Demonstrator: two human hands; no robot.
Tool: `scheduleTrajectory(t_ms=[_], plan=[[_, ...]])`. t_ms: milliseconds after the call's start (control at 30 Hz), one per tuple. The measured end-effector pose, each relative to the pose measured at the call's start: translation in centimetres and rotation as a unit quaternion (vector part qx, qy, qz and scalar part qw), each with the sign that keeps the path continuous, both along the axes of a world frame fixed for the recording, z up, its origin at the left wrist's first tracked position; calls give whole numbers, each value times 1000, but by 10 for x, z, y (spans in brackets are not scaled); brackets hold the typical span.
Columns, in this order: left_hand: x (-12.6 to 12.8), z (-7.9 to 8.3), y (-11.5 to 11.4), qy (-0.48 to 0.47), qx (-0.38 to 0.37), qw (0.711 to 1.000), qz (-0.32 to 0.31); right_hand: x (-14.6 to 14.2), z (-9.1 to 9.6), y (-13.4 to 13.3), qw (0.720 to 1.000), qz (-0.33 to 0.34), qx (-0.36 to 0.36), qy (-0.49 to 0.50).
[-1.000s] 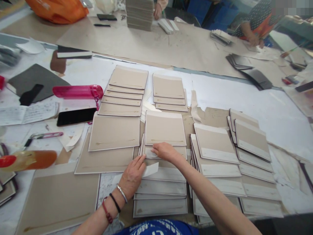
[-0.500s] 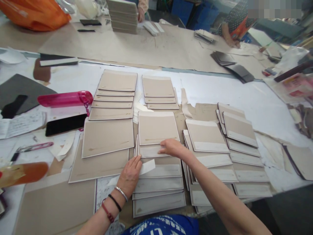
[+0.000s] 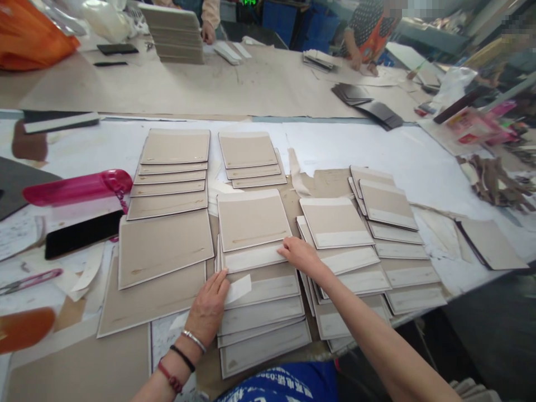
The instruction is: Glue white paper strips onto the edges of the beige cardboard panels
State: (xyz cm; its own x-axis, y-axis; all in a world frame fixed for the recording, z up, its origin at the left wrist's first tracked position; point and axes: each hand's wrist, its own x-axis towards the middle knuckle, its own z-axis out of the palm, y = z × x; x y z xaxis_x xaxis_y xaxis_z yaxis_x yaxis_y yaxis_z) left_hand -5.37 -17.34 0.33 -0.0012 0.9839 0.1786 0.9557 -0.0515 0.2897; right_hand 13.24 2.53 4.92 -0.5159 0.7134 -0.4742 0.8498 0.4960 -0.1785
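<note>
My left hand (image 3: 211,298) rests at the lower left edge of a beige panel (image 3: 253,221) in the middle row, its fingers stretched together. A white paper strip (image 3: 239,289) sticks out from under this hand on the right, apparently held by the hidden thumb. My right hand (image 3: 299,257) is closed, fingertips bunched at the right end of a pale band (image 3: 253,258) on the panel just below. Anything between those fingertips is too small to make out. More panels with pale bands (image 3: 263,315) overlap toward me below both hands.
Fanned beige panels (image 3: 176,146) stand in rows left, behind and right (image 3: 337,223). At left lie a black phone (image 3: 84,234), a pink case (image 3: 79,188) and a pink-handled tool (image 3: 36,281). Across the bench, a co-worker's hand (image 3: 208,32) is near a tall panel stack (image 3: 178,39).
My right hand has slid rightward along the pale band to its right end. My left hand keeps its place by the panel edge. The view has turned to the right.
</note>
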Motion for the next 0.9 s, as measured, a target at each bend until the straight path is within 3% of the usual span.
scheduleTrajectory(t_ms=[533, 900], plan=[[-1, -2, 0, 65, 30, 997, -22, 0, -8, -12, 998, 3, 63, -10], [1, -3, 1, 83, 43, 995, -24, 10, -16, -15, 995, -32, 76, 59]])
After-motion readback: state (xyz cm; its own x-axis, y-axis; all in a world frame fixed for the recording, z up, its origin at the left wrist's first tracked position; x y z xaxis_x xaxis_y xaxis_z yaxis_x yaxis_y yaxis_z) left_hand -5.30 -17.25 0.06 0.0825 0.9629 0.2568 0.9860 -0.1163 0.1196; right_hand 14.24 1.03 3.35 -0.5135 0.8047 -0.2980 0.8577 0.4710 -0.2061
